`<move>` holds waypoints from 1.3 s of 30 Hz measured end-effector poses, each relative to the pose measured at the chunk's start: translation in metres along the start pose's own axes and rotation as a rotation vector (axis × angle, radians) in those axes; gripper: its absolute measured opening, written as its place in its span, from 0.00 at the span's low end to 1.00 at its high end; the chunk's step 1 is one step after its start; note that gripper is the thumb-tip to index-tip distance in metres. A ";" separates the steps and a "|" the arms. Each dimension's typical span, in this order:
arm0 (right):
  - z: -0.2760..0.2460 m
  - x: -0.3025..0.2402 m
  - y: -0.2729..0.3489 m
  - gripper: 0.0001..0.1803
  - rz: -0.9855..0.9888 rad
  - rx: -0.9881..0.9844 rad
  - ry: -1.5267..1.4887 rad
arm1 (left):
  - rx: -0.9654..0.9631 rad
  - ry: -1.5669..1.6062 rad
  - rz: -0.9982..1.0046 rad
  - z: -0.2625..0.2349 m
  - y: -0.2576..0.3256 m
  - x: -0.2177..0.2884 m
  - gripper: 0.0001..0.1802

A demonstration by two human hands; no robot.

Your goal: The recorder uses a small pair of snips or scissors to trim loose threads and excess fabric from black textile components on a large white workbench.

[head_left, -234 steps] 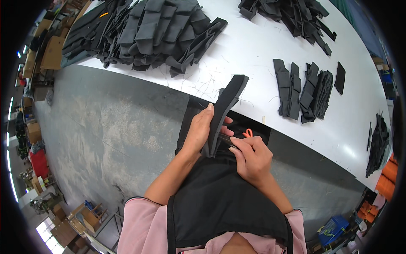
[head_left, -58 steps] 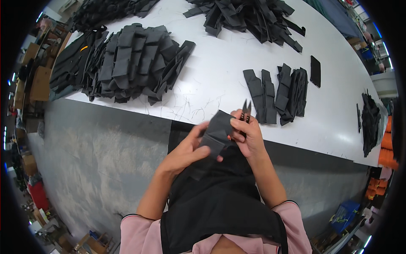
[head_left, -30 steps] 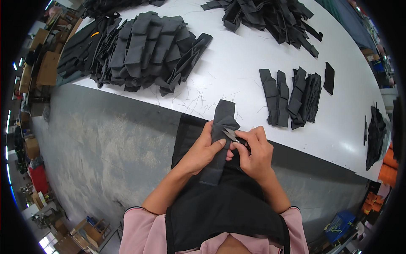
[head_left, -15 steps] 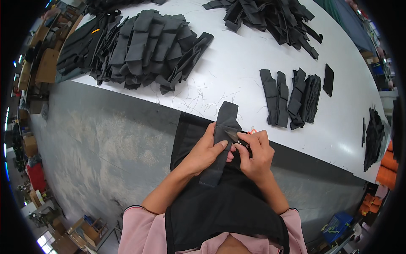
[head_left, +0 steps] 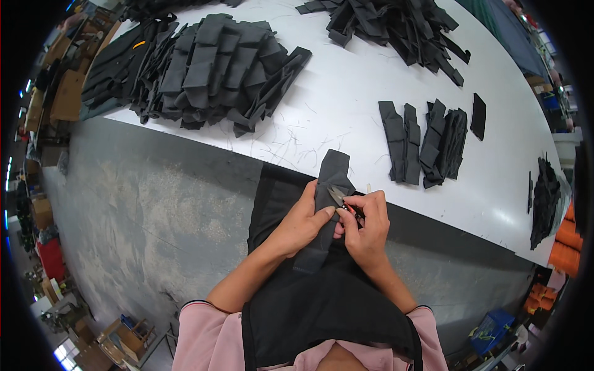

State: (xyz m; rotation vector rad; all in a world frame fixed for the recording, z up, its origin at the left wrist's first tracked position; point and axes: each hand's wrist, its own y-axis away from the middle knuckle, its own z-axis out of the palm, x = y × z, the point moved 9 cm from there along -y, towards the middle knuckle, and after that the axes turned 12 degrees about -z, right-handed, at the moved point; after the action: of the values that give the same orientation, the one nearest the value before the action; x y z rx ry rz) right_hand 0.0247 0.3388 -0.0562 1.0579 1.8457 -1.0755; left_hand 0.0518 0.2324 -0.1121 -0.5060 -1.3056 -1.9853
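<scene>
My left hand (head_left: 307, 221) grips a dark grey fabric strip (head_left: 334, 166), thumb on top, with the strip running lengthwise between my apron and the table's edge. In my right hand (head_left: 367, 230) is a small pair of thread snips (head_left: 336, 195). Their pale metal blades lie over the middle of the strip, just ahead of my left thumb. Fingers cover most of the dark handle, where a bit of red shows. Whether the blades touch the cloth I cannot tell.
A white table (head_left: 346, 80) spans the far side. On it lie a big pile of folded dark strips (head_left: 216, 62), a second heap (head_left: 396, 28), a small row of strips (head_left: 427, 145) and a black flat phone-like slab (head_left: 478, 116). Loose threads (head_left: 291, 142) are scattered near the edge.
My right hand has shifted slightly left with the snips, whose blades now reach further over the strip. My left hand and the strip have hardly moved.
</scene>
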 end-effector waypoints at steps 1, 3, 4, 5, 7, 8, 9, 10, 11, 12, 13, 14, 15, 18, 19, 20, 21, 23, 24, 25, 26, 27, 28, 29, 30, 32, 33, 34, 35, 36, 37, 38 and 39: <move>0.000 0.000 0.000 0.07 -0.018 -0.008 0.011 | -0.002 0.000 -0.001 0.001 0.000 0.000 0.23; 0.000 -0.001 -0.001 0.07 -0.036 -0.016 0.025 | -0.031 -0.018 0.002 0.004 0.001 0.002 0.24; 0.000 0.000 -0.002 0.07 -0.037 -0.016 0.042 | -0.033 -0.018 0.002 0.005 0.001 0.002 0.24; 0.000 0.000 -0.003 0.08 -0.039 -0.016 0.059 | -0.047 0.003 -0.021 0.006 0.001 0.000 0.23; -0.005 0.001 -0.005 0.08 -0.021 0.040 -0.024 | -0.063 0.025 -0.043 0.009 0.001 0.000 0.23; -0.008 0.003 -0.005 0.09 -0.002 0.097 -0.109 | -0.063 0.042 -0.077 0.009 0.001 -0.002 0.23; -0.010 0.004 -0.004 0.09 -0.004 0.095 -0.111 | -0.060 0.059 -0.110 0.008 0.002 -0.004 0.23; -0.013 0.002 -0.004 0.10 -0.047 0.074 -0.037 | -0.059 0.060 -0.109 0.008 0.002 -0.004 0.23; -0.014 -0.001 -0.004 0.10 -0.089 0.054 0.036 | -0.064 0.060 -0.103 0.008 0.001 -0.005 0.22; -0.014 -0.004 -0.005 0.10 -0.088 0.054 0.037 | -0.071 0.060 -0.100 0.008 0.001 -0.006 0.22; -0.010 -0.009 -0.007 0.11 -0.065 0.020 0.036 | -0.071 0.060 -0.101 0.008 0.001 -0.007 0.22; -0.007 -0.010 -0.007 0.11 -0.041 -0.014 0.036 | -0.061 0.021 -0.060 0.008 0.001 -0.004 0.21; -0.008 -0.009 -0.008 0.11 -0.042 -0.014 0.037 | -0.051 -0.019 -0.017 0.008 0.002 -0.001 0.20; -0.006 -0.010 -0.010 0.13 -0.092 -0.065 0.118 | -0.043 -0.060 0.001 0.008 0.001 0.001 0.18; -0.006 -0.012 -0.011 0.13 -0.132 -0.071 0.152 | -0.043 -0.060 0.001 0.008 0.002 0.002 0.18; -0.006 -0.015 -0.011 0.14 -0.172 -0.076 0.186 | -0.037 -0.061 -0.005 0.008 0.002 0.004 0.17; -0.005 -0.016 -0.012 0.14 -0.172 -0.077 0.186 | -0.031 -0.062 -0.010 0.007 0.002 0.005 0.16; -0.005 -0.003 -0.011 0.14 0.001 -0.046 0.006 | -0.041 -0.048 -0.016 0.009 0.001 0.004 0.17; -0.005 -0.002 -0.010 0.14 0.001 -0.047 0.005 | -0.048 -0.035 -0.021 0.010 0.001 0.003 0.17; -0.004 -0.002 -0.008 0.13 -0.030 -0.052 0.034 | -0.047 -0.034 -0.022 0.008 0.000 -0.001 0.17; -0.004 -0.003 -0.008 0.12 -0.060 -0.057 0.063 | -0.031 -0.090 0.037 0.005 -0.003 -0.003 0.18; -0.003 -0.004 -0.009 0.12 -0.057 -0.057 0.065 | -0.019 -0.145 0.093 0.004 -0.003 -0.001 0.18; -0.003 -0.012 -0.011 0.13 -0.111 -0.058 0.130 | -0.020 -0.144 0.091 0.004 -0.003 -0.002 0.18; -0.003 -0.019 -0.012 0.14 -0.166 -0.060 0.196 | 0.011 -0.210 0.128 0.004 0.000 0.002 0.19; -0.003 -0.016 -0.011 0.14 -0.165 -0.060 0.198 | 0.041 -0.276 0.166 0.004 0.002 0.006 0.19; -0.003 -0.018 -0.008 0.14 -0.245 -0.067 0.340 | 0.053 -0.311 0.125 0.006 0.003 0.010 0.20; -0.005 -0.019 -0.007 0.14 -0.249 -0.071 0.337 | 0.075 -0.344 0.087 0.004 0.003 0.009 0.20; -0.009 -0.025 -0.005 0.15 -0.298 -0.044 0.366 | 0.080 -0.342 0.089 0.002 0.002 0.007 0.20; -0.012 -0.032 -0.004 0.16 -0.347 -0.016 0.395 | 0.086 -0.332 0.072 -0.002 -0.001 0.000 0.21; -0.011 -0.034 -0.005 0.16 -0.345 -0.018 0.396 | 0.086 -0.322 0.051 -0.003 -0.002 -0.003 0.22; -0.008 -0.038 -0.007 0.16 -0.357 -0.022 0.382 | 0.085 -0.320 0.050 -0.002 -0.001 -0.003 0.22; -0.006 -0.041 -0.007 0.17 -0.369 -0.027 0.367 | 0.105 -0.382 0.097 0.000 0.003 0.005 0.23; -0.004 -0.041 -0.008 0.17 -0.369 -0.026 0.370 | 0.122 -0.445 0.146 0.002 0.006 0.013 0.23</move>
State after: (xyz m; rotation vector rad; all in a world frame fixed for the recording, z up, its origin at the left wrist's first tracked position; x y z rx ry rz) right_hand 0.0320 0.3287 -0.0165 0.9719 2.4160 -1.1107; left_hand 0.0475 0.2285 -0.0987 -0.9941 -1.5913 -1.7167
